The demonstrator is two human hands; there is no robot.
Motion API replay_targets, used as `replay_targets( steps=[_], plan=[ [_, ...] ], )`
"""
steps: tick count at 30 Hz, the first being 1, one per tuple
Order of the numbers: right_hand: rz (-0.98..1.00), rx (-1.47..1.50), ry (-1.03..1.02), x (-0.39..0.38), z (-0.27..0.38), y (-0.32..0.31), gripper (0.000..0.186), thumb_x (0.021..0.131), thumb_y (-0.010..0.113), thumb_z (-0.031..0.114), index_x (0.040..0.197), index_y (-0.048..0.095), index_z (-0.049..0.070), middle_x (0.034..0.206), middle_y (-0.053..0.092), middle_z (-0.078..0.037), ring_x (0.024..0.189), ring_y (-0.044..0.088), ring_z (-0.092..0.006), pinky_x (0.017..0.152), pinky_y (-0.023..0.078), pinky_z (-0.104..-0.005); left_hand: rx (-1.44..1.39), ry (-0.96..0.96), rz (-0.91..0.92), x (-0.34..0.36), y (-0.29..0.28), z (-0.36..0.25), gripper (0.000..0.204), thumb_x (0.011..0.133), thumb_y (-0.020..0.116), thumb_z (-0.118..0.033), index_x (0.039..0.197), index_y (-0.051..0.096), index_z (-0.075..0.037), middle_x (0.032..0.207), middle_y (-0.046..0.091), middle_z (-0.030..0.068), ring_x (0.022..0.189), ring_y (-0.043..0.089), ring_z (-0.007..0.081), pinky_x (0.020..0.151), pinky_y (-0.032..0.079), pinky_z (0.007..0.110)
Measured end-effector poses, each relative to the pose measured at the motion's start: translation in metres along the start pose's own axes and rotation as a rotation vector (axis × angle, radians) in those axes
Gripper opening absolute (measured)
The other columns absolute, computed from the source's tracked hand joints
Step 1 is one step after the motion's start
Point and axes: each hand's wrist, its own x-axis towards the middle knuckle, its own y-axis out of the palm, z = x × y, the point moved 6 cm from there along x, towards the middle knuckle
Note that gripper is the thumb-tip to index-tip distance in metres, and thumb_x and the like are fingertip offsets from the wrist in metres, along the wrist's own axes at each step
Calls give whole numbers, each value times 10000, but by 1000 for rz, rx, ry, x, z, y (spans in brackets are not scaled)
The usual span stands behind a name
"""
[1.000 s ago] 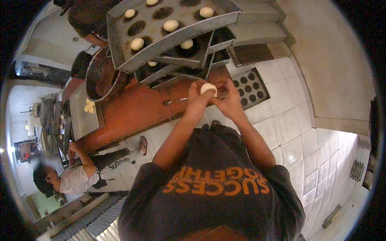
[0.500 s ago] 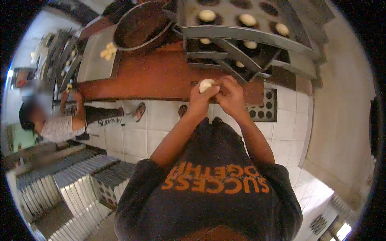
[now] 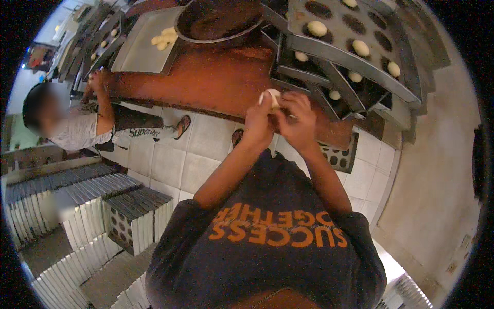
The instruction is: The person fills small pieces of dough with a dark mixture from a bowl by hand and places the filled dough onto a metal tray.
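Head view shows the bare left hand [image 3: 259,122] grasping a pale, rounded dough piece [image 3: 274,95] by the near side of the reddish-brown table [image 3: 211,74], the right hand [image 3: 297,122] pinching it, seemingly mid-shaping, which next calls for gentle finger pressure.

One left hand [image 3: 259,122], one right hand [image 3: 299,121], one dough piece [image 3: 273,96] between them; four dough balls [image 3: 361,48] visible on the uppermost cupped tray [image 3: 329,47], three in trays [image 3: 337,85] below; one round basin [image 3: 208,40]; one flat tray [image 3: 135,54], its dough lumps [image 3: 163,38] too blurred to count; one partly hidden cupped pan [image 3: 352,150]; one co-worker [image 3: 80,124]
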Motion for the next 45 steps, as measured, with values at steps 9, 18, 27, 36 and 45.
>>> replay_targets(
  steps=[9,18,27,36,45],
  plan=[
    [-168,-47,188,-34,-6,-63,120,625,593,29,743,574,39,896,553,-102,876,494,-283,767,363,-376,229,-39,55,-19,44,65,268,842,557,-236,1035,513,-56,960,554,37,884,534,154,762,448,291],
    [-227,-223,144,-79,-15,-137,241,625,600,64,864,573,65,847,555,-101,853,497,-285,740,369,-379,-17,-278,145,-46,81,124,251,809,582,-125,1030,508,-31,925,559,37,820,544,146,730,450,283],
    [-151,-154,167,-117,-35,-175,250,619,602,76,865,557,71,911,521,-112,900,450,-296,772,347,-377,215,-298,173,-69,100,159,243,800,584,-100,1027,514,-47,907,554,16,809,535,129,708,445,260],
    [-91,-102,276,-115,-31,-184,269,612,653,109,866,573,68,905,545,-87,900,475,-275,781,345,-376,378,-196,165,-78,97,172,250,835,557,-193,1042,497,-68,927,542,13,864,515,135,727,444,337],
    [-186,-286,77,-113,-15,-163,225,605,643,69,822,588,46,917,550,-90,872,495,-270,752,366,-367,124,-258,63,-70,89,171,301,827,580,-278,1018,515,-54,912,539,20,860,515,145,734,440,322]
  ],
)
